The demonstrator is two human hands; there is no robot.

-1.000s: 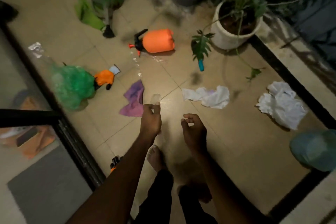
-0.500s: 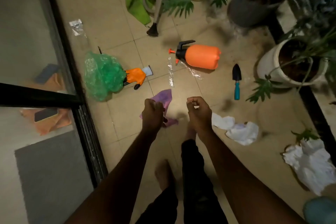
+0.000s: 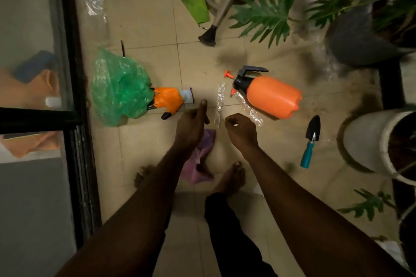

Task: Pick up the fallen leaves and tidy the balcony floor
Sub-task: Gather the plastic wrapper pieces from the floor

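My left hand (image 3: 191, 125) hovers over the tiled balcony floor (image 3: 144, 27), fingers curled under and thumb pointing forward; the clear plastic scrap it pinched earlier is out of sight in it. Beside it my right hand (image 3: 240, 129) is curled with nothing visible in it. A clear plastic strip (image 3: 220, 102) lies on the floor between and just beyond both hands. A green fallen leaf (image 3: 365, 204) lies at the lower right. A large green leaf (image 3: 265, 16) spreads over the floor further ahead.
A green plastic bag (image 3: 119, 87) and orange glove (image 3: 168, 99) lie left. An orange sprayer (image 3: 273, 95), a trowel (image 3: 311, 139), a white pot (image 3: 364, 141) and a grey pot (image 3: 355, 36) stand right. A purple cloth (image 3: 203, 155) is underfoot. A door frame (image 3: 75, 74) bounds the left.
I have stepped forward, so the sprayer, bag and glove are nearer. My left hand, which pinched a clear scrap, has curled up with its thumb out. The white papers have left the view.
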